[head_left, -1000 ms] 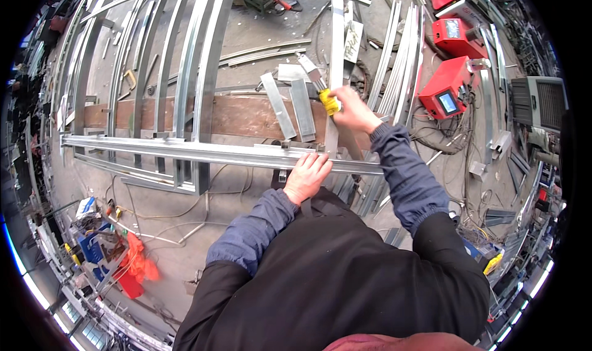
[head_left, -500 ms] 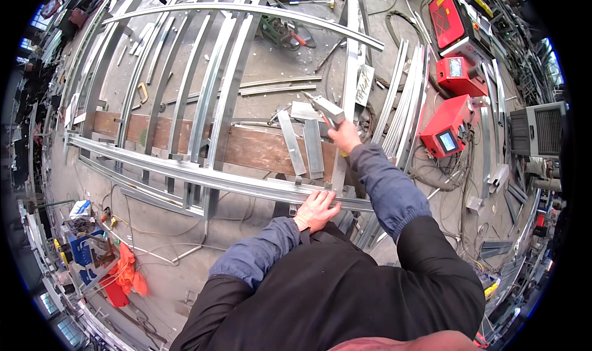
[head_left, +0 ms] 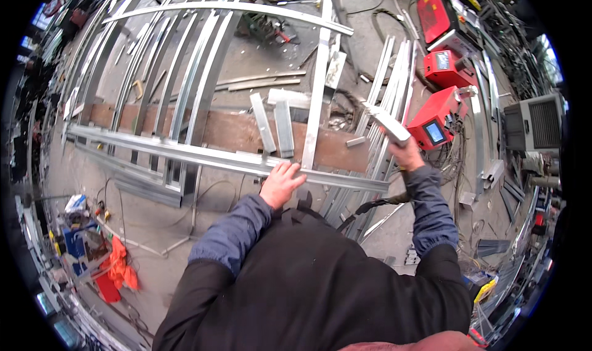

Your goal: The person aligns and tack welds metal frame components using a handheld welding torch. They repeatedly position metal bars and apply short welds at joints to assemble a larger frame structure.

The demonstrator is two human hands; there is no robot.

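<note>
My right hand [head_left: 407,155] is wrapped round a silver, box-bodied welding gun [head_left: 390,126], beyond the right end of the front rail. Its nozzle points up and to the left, and a dark cable [head_left: 373,204] trails behind it. Fingers spread, my left hand [head_left: 283,184] rests on the galvanised front rail [head_left: 225,158] of a large metal frame. An upright cross member [head_left: 316,86] joins that rail just right of the left hand. Two short metal strips [head_left: 283,129] lie on a brown board [head_left: 231,129] under the frame.
Red machines with screens [head_left: 435,132] stand at right, near a bundle of long silver profiles [head_left: 394,86]. A grey vented unit [head_left: 535,125] is at far right. An orange cloth [head_left: 121,265] hangs at lower left. Cables lie across the floor.
My right hand has carried the welding gun rightward, away from the upright cross member and past the rail's end. The left hand stays on the rail. The whole view has shifted.
</note>
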